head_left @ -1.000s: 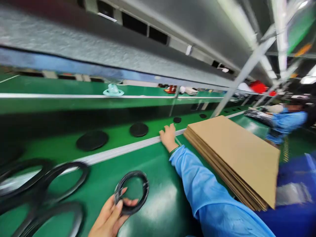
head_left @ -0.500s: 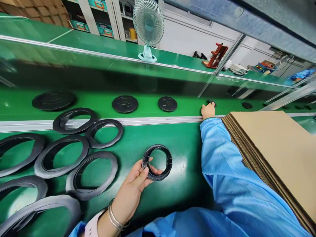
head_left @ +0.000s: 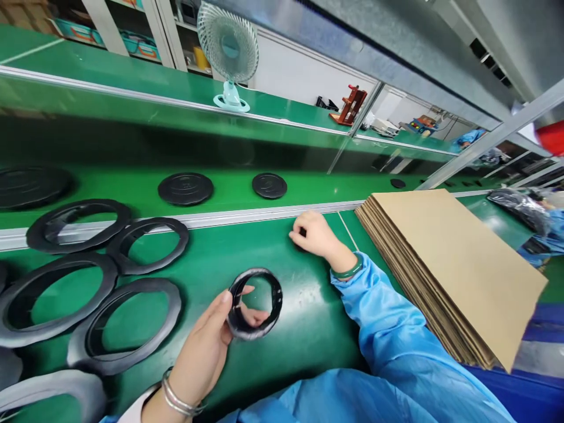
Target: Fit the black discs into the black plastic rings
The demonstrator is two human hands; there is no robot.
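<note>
My left hand (head_left: 200, 346) grips a glossy black plastic ring (head_left: 277, 302), thumb on its near side and fingers passing behind and showing through the hole. The ring is tilted up above the green tabletop. To its upper right, my right hand (head_left: 314, 234) is closed over the table, apart from the ring. A bit of a small black part (head_left: 302, 232) shows between its curled fingers; most of it is hidden. Larger matte black rings (head_left: 170, 311) lie on the table to the left, some overlapping.
Black discs (head_left: 269, 185) lie spaced along the green belt (head_left: 308, 187) behind a metal rail (head_left: 247, 218). A stack of cardboard sheets (head_left: 449, 252) stands at the right. Beyond the belt are a fan (head_left: 229, 53) and a red-brown fixture (head_left: 351, 106). A co-worker's blue sleeve (head_left: 553, 235) shows far right.
My right hand has come back from the belt to the table with the small black part. The left hand still holds the ring. The view has swung to the right.
</note>
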